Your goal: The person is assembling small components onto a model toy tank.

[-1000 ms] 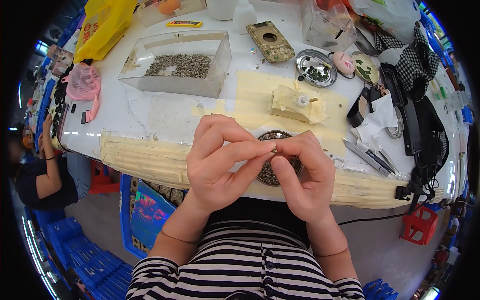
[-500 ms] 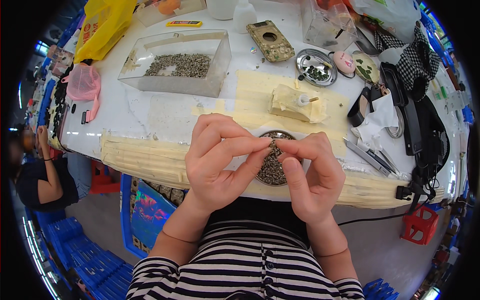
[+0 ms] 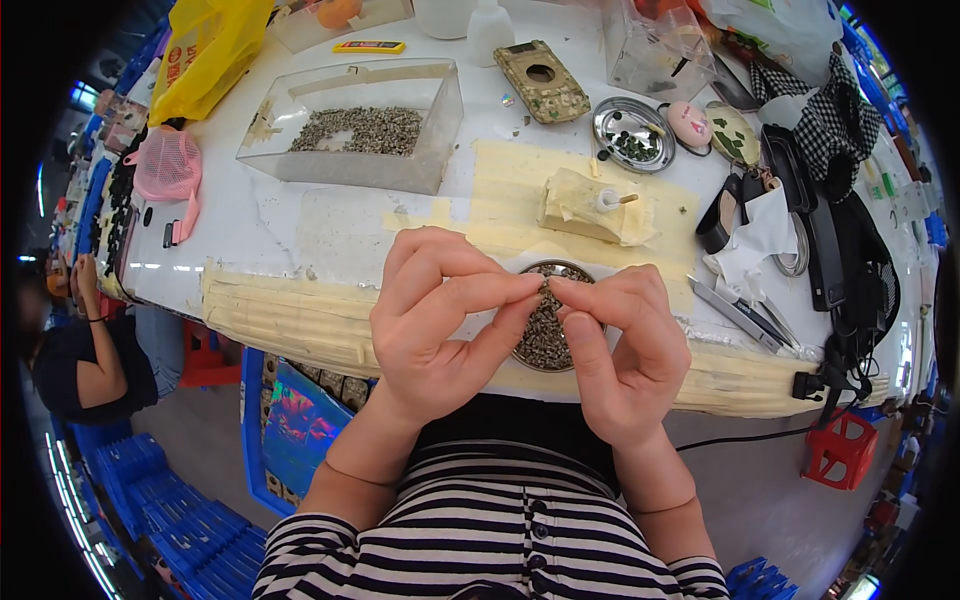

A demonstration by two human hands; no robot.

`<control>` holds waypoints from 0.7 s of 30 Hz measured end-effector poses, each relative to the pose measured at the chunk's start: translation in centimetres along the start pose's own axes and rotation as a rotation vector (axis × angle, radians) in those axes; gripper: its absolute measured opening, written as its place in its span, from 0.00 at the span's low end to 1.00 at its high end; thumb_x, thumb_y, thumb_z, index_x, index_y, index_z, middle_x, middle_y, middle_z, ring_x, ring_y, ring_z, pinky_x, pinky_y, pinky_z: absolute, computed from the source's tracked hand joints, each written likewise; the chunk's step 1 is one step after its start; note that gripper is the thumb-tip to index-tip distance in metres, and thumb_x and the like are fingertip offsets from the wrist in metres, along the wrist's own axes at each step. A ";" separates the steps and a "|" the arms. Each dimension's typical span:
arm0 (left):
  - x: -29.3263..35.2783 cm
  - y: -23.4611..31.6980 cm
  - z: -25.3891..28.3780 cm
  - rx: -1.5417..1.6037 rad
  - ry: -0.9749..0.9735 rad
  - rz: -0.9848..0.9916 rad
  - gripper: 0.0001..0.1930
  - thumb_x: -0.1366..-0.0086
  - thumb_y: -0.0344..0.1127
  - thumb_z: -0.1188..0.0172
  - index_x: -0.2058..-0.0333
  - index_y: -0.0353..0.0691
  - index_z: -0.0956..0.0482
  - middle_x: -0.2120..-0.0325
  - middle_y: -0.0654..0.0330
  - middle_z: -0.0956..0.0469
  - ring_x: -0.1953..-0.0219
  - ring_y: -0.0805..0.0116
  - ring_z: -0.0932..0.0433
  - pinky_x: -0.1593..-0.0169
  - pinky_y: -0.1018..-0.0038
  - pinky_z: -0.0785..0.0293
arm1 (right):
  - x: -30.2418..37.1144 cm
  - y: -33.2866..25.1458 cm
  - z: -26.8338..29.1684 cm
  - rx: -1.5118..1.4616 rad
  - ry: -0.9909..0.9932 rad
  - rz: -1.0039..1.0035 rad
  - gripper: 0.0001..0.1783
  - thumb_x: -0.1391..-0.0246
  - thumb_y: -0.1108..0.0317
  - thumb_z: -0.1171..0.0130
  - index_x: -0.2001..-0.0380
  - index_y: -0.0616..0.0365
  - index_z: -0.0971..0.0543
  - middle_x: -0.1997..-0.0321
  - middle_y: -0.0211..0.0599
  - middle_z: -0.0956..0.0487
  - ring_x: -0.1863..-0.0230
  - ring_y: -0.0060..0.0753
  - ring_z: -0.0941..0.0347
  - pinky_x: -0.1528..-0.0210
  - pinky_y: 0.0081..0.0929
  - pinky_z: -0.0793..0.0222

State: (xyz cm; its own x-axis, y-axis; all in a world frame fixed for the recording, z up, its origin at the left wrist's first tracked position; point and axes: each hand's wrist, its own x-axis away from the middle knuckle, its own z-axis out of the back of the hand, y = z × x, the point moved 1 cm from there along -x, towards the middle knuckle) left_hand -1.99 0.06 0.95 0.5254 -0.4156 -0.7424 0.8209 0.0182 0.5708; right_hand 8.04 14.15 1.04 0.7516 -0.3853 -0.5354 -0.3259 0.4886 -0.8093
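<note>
Since one second ago, shifted right hand (image 3: 635,355) slightly rightward, baring more of round, shiny-rimmed dish (image 3: 552,263) at frame centre. Bent left hand's (image 3: 435,330) fingers near pinch; parted right thumb slightly from index; cannot tell any hold between tips. In dish, open side up: rough grey-brown grains (image 3: 543,342), axes too small to read.

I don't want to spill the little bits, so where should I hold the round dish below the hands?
Probably take the round dish by its rim, at opposite edges, coming in low from left and right. It's open-topped, with loose pieces inside, so holding both sides should help keep it level.
</note>
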 end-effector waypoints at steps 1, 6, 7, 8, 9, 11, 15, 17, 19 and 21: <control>0.0 0.0 0.0 -0.002 0.000 -0.001 0.14 0.53 0.22 0.27 0.65 0.41 0.13 0.72 0.65 0.22 0.67 0.65 0.27 0.62 0.71 0.30 | 0.0 0.0 0.0 0.001 -0.001 0.002 0.14 0.53 0.78 0.33 0.60 0.57 0.13 0.70 0.32 0.19 0.69 0.30 0.30 0.61 0.24 0.36; 0.1 0.0 0.0 -0.003 0.002 -0.002 0.14 0.53 0.23 0.27 0.65 0.41 0.13 0.72 0.65 0.22 0.67 0.65 0.27 0.62 0.71 0.30 | 0.0 0.0 -0.1 -0.001 0.007 -0.006 0.13 0.53 0.78 0.33 0.61 0.58 0.13 0.71 0.32 0.19 0.69 0.30 0.30 0.61 0.24 0.36; 0.1 0.0 0.0 -0.002 0.003 -0.003 0.14 0.53 0.23 0.27 0.65 0.41 0.13 0.72 0.65 0.22 0.67 0.65 0.27 0.62 0.71 0.30 | 0.0 0.1 -0.1 0.001 0.010 -0.007 0.13 0.52 0.78 0.33 0.61 0.58 0.13 0.71 0.32 0.20 0.69 0.30 0.30 0.61 0.24 0.36; 0.0 0.0 0.0 -0.001 0.004 -0.004 0.14 0.53 0.23 0.27 0.65 0.42 0.13 0.72 0.65 0.22 0.67 0.65 0.27 0.62 0.71 0.30 | 0.0 0.1 -0.1 0.004 0.013 -0.009 0.13 0.52 0.78 0.33 0.61 0.58 0.13 0.71 0.32 0.20 0.69 0.30 0.30 0.61 0.24 0.36; 0.0 0.0 0.0 -0.003 0.004 -0.005 0.14 0.53 0.23 0.27 0.66 0.42 0.13 0.73 0.65 0.22 0.67 0.65 0.27 0.62 0.71 0.30 | 0.0 0.1 -0.1 0.001 0.013 -0.013 0.13 0.52 0.78 0.33 0.61 0.58 0.13 0.71 0.32 0.20 0.69 0.30 0.30 0.61 0.24 0.36; 0.0 0.0 0.0 -0.005 0.005 -0.007 0.14 0.53 0.23 0.27 0.66 0.42 0.13 0.73 0.65 0.22 0.67 0.65 0.27 0.62 0.71 0.30 | 0.0 0.1 -0.2 -0.005 0.014 -0.021 0.12 0.52 0.78 0.34 0.61 0.58 0.13 0.71 0.32 0.20 0.69 0.30 0.30 0.61 0.24 0.36; 0.0 0.0 0.0 -0.007 0.005 -0.010 0.14 0.54 0.23 0.26 0.66 0.42 0.13 0.73 0.65 0.22 0.67 0.65 0.27 0.61 0.71 0.31 | 0.0 0.1 -0.1 -0.021 0.005 -0.020 0.12 0.52 0.78 0.34 0.61 0.58 0.13 0.71 0.32 0.19 0.69 0.30 0.30 0.62 0.24 0.36; 0.0 0.0 0.0 -0.010 0.008 -0.013 0.14 0.54 0.23 0.26 0.66 0.42 0.13 0.73 0.65 0.22 0.67 0.65 0.27 0.61 0.71 0.31 | -0.1 0.0 0.0 -0.015 -0.002 -0.019 0.12 0.52 0.78 0.33 0.61 0.59 0.13 0.71 0.32 0.19 0.69 0.30 0.30 0.62 0.24 0.36; 0.0 0.0 0.0 -0.015 0.004 -0.013 0.14 0.54 0.23 0.26 0.66 0.41 0.14 0.73 0.65 0.22 0.67 0.65 0.27 0.62 0.71 0.30 | 0.0 0.1 -0.1 0.000 0.004 -0.022 0.13 0.52 0.78 0.33 0.61 0.58 0.13 0.70 0.32 0.19 0.69 0.30 0.30 0.62 0.24 0.36; 0.0 0.1 0.1 -0.008 -0.009 -0.006 0.13 0.53 0.22 0.27 0.66 0.40 0.14 0.72 0.64 0.22 0.66 0.64 0.27 0.60 0.70 0.31 | -0.1 0.1 -0.1 0.005 0.004 -0.025 0.13 0.52 0.78 0.33 0.61 0.58 0.13 0.70 0.32 0.19 0.69 0.30 0.30 0.62 0.24 0.36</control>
State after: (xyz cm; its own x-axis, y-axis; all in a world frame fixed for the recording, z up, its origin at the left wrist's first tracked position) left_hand -1.93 -0.01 1.00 0.5184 -0.4237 -0.7428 0.8259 0.0228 0.5634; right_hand 7.90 14.09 1.00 0.7572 -0.4003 -0.5161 -0.3046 0.4826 -0.8212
